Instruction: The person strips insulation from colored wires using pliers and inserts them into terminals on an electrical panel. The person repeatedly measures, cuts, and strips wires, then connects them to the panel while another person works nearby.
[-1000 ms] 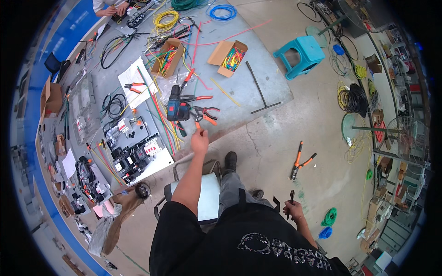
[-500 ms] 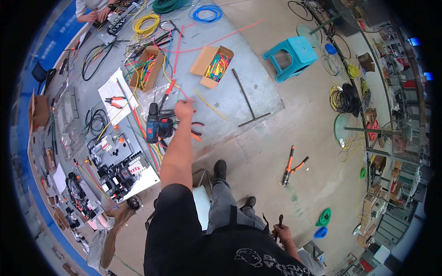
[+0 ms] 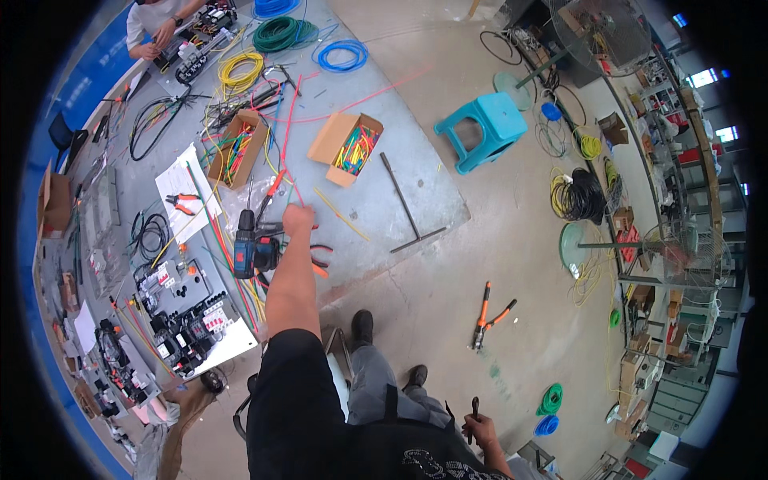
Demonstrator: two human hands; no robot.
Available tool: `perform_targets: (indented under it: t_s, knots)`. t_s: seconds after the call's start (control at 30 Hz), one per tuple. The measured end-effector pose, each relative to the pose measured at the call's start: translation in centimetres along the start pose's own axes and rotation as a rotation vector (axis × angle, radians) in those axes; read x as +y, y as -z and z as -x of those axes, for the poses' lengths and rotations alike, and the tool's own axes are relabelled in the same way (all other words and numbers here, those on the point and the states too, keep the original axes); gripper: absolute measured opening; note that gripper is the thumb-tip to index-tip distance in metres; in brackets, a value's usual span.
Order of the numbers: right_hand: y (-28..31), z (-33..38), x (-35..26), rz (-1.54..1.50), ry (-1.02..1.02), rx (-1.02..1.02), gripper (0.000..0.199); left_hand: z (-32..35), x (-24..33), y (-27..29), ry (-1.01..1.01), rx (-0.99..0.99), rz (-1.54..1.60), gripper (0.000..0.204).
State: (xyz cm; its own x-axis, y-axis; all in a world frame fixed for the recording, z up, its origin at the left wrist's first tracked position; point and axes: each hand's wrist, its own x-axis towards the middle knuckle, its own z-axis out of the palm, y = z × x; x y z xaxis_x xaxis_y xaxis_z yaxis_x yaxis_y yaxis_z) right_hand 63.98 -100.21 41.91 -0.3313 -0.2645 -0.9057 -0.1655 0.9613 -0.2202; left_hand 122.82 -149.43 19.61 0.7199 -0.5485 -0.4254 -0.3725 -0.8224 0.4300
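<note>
The left hand (image 3: 298, 219), at frame centre-left, reaches over the grey mat beside the cordless drill (image 3: 245, 254); its fingers look curled, though what they grip cannot be told. The right hand (image 3: 478, 428), lower right, is closed around a dark tool handle. Loose wires near the drill could snag. Two open cardboard boxes (image 3: 346, 148) (image 3: 238, 149) in the upper middle hold coloured wire pieces.
</note>
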Motion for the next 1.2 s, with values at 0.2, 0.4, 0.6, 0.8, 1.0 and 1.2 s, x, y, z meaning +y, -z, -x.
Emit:
perform_targets:
  t_s: [0.2,0.4,0.6,0.8,1.0,1.2]
  knots:
    - [-0.1,-0.6,-1.3,0.047,-0.005,-0.014,0.023,-2.7,-2.7,-0.8,-0.068,-0.062,-0.005,0.033]
    - [-0.9,0.0,-5.3,0.123,0.052,-0.018,0.022,1.2,-0.9,0.1,-0.1,0.044,0.091,0.027]
    - [-1.2,-2.1,-9.3,0.14,0.15,-0.026,0.021,-1.5,-1.1,-1.0,-0.127,0.008,0.054,0.026]
    - [0.3,-3.9,-10.8,0.232,0.334,-0.062,0.018,3.6,-1.3,1.4,-0.2,-0.174,0.295,0.025]
    - [-5.6,-2.3,-26.1,0.297,0.654,-0.273,0.025,23.3,-3.4,7.7,-0.122,-0.577,1.126,0.005]
    - [-17.1,7.0,-42.1,0.169,0.97,-0.644,0.021,40.3,-2.1,14.2,-0.228,-0.668,1.189,0.004]
